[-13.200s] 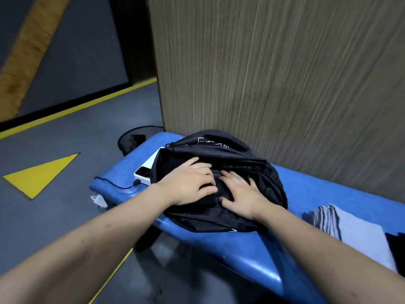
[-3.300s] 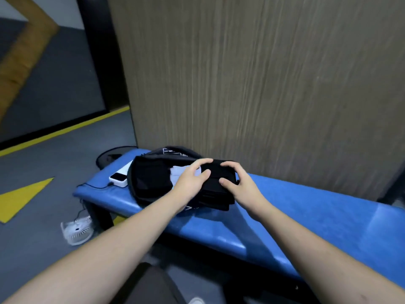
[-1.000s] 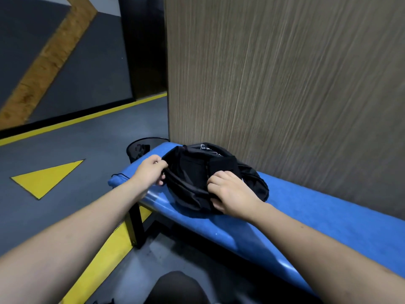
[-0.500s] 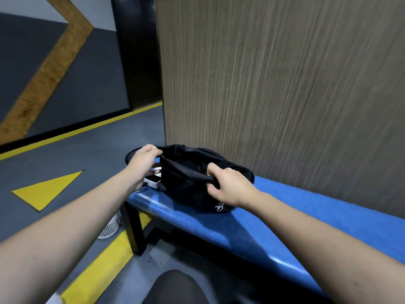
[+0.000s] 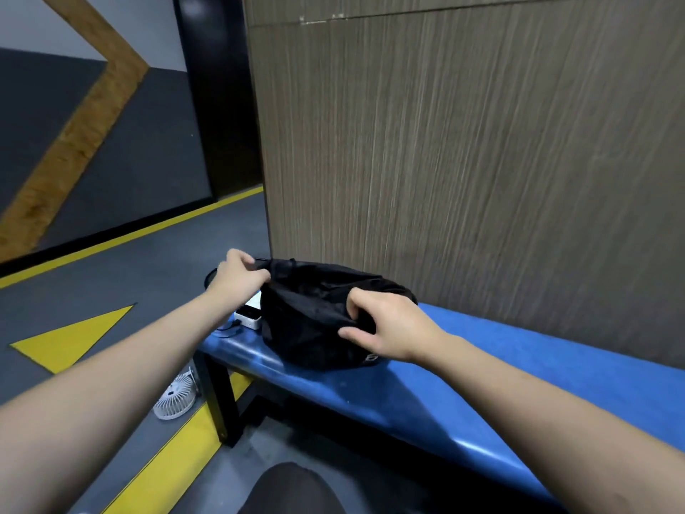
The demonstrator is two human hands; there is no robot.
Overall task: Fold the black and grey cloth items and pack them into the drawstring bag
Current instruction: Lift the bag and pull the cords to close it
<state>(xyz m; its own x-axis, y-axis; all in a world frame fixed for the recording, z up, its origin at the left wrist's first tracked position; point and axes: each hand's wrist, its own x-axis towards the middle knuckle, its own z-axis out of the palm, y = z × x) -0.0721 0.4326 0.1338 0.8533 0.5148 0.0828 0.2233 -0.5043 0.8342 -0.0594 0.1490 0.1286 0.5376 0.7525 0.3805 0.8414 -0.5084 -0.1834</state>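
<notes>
The black drawstring bag point(image 5: 307, 324) sits bulging on the left end of the blue padded bench point(image 5: 482, 380). My left hand point(image 5: 241, 278) grips the bag's gathered top edge at its far left. My right hand point(image 5: 385, 328) pinches the bag's fabric on the near right side. No black or grey cloth items are visible; the inside of the bag is hidden.
A white device point(image 5: 249, 313) with a black cable lies on the bench just left of the bag. A small white fan point(image 5: 176, 396) stands on the floor beside the bench leg. A wood-grain wall point(image 5: 463, 161) rises right behind the bench. A dark round bin rim point(image 5: 210, 279) shows beyond my left hand.
Both hands kept their hold on the bag's rim and pulled it apart and upward, so the bag stands taller. Earlier, the folded cloth on the bench went into the bag.
</notes>
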